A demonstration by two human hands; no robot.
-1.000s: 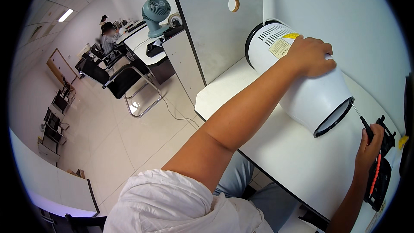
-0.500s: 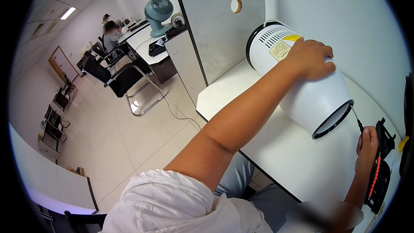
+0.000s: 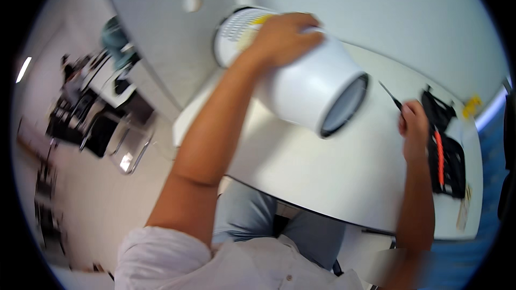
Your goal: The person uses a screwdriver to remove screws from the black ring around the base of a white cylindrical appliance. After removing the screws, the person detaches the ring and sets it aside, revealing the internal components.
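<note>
A white, rounded appliance [image 3: 303, 88] lies tilted on its side on the white table [image 3: 301, 166]. Vent slots, a pale label and a yellow sticker show toward its far left end, and its black-rimmed open end faces the near right. My left hand [image 3: 285, 37] grips the body from above, its fingertips partly hidden over the far side. In my right hand [image 3: 414, 121] is a screwdriver [image 3: 391, 94], its thin shaft pointing up and left, apart from the appliance's rim. An open black tool case [image 3: 450, 169] with a red strip [image 3: 441, 156] lies beside that hand.
A grey partition [image 3: 166, 37] with a round hole stands behind the table at the left, and a pale wall runs behind. Something yellow [image 3: 472, 106] sits at the right edge. Across the floor are a teal fan [image 3: 114, 37], a black chair [image 3: 99, 131] and desks, blurred.
My view has swung to the right, so everything sits further left. The screwdriver has come away from the appliance's rim; my left hand stays on the body.
</note>
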